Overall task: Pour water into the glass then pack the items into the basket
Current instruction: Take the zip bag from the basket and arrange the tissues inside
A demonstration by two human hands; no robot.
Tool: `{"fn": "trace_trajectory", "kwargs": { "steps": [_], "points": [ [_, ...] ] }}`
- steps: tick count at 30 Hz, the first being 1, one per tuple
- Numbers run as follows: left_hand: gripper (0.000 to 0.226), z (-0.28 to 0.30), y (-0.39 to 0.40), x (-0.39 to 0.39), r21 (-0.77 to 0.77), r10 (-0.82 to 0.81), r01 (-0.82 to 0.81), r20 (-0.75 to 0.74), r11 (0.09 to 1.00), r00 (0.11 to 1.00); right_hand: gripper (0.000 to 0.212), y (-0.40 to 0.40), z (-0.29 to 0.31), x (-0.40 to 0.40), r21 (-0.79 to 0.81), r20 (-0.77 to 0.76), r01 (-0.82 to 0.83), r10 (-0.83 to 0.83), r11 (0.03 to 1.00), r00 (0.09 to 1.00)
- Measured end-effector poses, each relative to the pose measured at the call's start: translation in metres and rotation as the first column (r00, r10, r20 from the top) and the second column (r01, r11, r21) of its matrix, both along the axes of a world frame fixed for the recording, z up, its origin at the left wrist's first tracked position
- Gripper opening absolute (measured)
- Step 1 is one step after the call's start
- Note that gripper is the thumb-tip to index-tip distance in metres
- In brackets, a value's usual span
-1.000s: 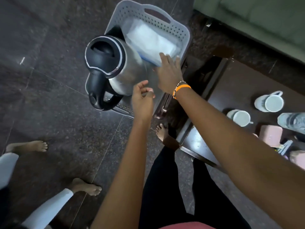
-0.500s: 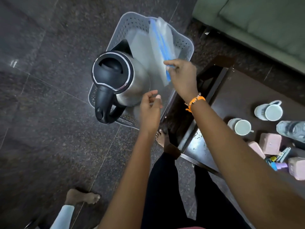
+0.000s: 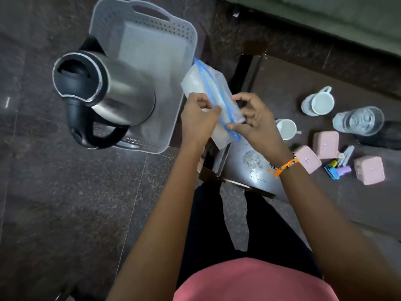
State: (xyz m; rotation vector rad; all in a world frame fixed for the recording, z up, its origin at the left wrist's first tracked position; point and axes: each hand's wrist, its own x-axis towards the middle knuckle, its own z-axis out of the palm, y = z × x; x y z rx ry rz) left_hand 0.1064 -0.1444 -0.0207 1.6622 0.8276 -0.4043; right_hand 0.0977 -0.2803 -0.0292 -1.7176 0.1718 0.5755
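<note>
A clear zip bag with a blue seal [image 3: 206, 88] is held between both hands over the gap between basket and table. My left hand [image 3: 198, 115] pinches its left side near the seal, and my right hand [image 3: 252, 118] pinches the right side. A steel kettle with a black lid and handle [image 3: 104, 94] stands in the grey perforated basket [image 3: 141, 20] on the floor. A glass of water [image 3: 358, 121] stands on the dark table at the right.
On the dark table [image 3: 293, 77] are two white mugs [image 3: 319, 103] [image 3: 286, 128], three pink boxes [image 3: 325, 143], and small coloured clips [image 3: 336, 168]. A green sofa edge [image 3: 325, 16] runs along the top right. Dark tiled floor lies to the left.
My right hand lifted the zip bag out of the basket and brought it toward me. My left hand came up and took hold of the bag's other side.
</note>
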Motion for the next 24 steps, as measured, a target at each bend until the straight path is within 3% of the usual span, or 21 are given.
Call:
{"fn": "trace_trajectory", "kwargs": {
  "steps": [4, 6, 9, 14, 17, 21, 24],
  "points": [
    [0.024, 0.009, -0.036, -0.018, -0.031, -0.007, 0.006, -0.023, 1.0, 1.0, 0.047, -0.038, 0.001, -0.022, -0.031, -0.044, 0.002, -0.003, 1.0, 0.999],
    [0.023, 0.015, -0.056, -0.029, -0.05, -0.021, 0.021, -0.002, 0.999, 1.0, 0.049, -0.057, 0.002, -0.031, -0.176, 0.012, -0.013, 0.015, 0.984, 1.0],
    [0.025, 0.022, -0.088, -0.046, -0.111, -0.035, 0.04, 0.05, 0.993, 0.998, 0.05, -0.087, 0.007, -0.041, -0.393, 0.146, 0.032, 0.028, 0.919, 0.989],
    [0.024, 0.031, -0.135, -0.069, -0.115, -0.024, 0.038, 0.123, 0.993, 0.992, 0.028, -0.137, 0.028, -0.049, -0.654, 0.304, 0.159, 0.065, 0.74, 0.95],
    [0.022, 0.037, -0.162, -0.08, -0.093, 0.01, 0.003, 0.143, 0.996, 0.99, 0.026, -0.167, 0.043, -0.058, -0.661, 0.376, 0.216, 0.067, 0.718, 0.924],
    [0.02, 0.041, -0.183, -0.093, -0.075, -0.011, 0.025, 0.181, 0.997, 0.983, 0.04, -0.185, 0.052, -0.07, -0.737, 0.429, 0.232, 0.173, 0.635, 0.887],
    [0.026, 0.046, -0.2, -0.103, -0.095, -0.06, 0.084, 0.228, 0.992, 0.972, 0.044, -0.196, 0.051, -0.078, -0.615, 0.307, 0.096, 0.126, 0.783, 0.943]
  ]
}}
